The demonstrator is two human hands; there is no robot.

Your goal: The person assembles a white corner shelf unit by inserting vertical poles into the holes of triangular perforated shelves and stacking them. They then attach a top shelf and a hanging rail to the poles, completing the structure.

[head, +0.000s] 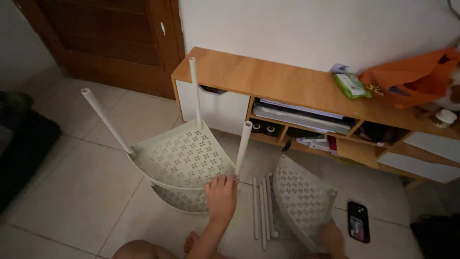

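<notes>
Left hand [221, 196]: fingers [222, 181] curl over the curved front rim of the pale green perforated corner shelf [179, 160]; clamped on that rim.
Right hand [331, 238]: low at the frame's edge, against the lower end of a 2nd perforated shelf [302, 199]; fingers mostly hidden, so I cannot tell whether they are clamped or loose.
Shelf position: on the tiled floor [72, 192], in front of the low wooden counter [268, 79], with another tier just beneath it.
Poles: 3 white tubes [196, 91] stand up from its corners, each leaning a little differently.
Spare parts: loose white tubes [261, 211] lie flat between the 2 shelves.
Judgement, grip: best kept near the front-right pole, so the tier does not rock.
Judgement, alignment: the leaning poles look worth straightening in their sockets before more weight goes on.
Hazard: black phone [359, 221] lies on the floor just beside the 2nd shelf.
</notes>
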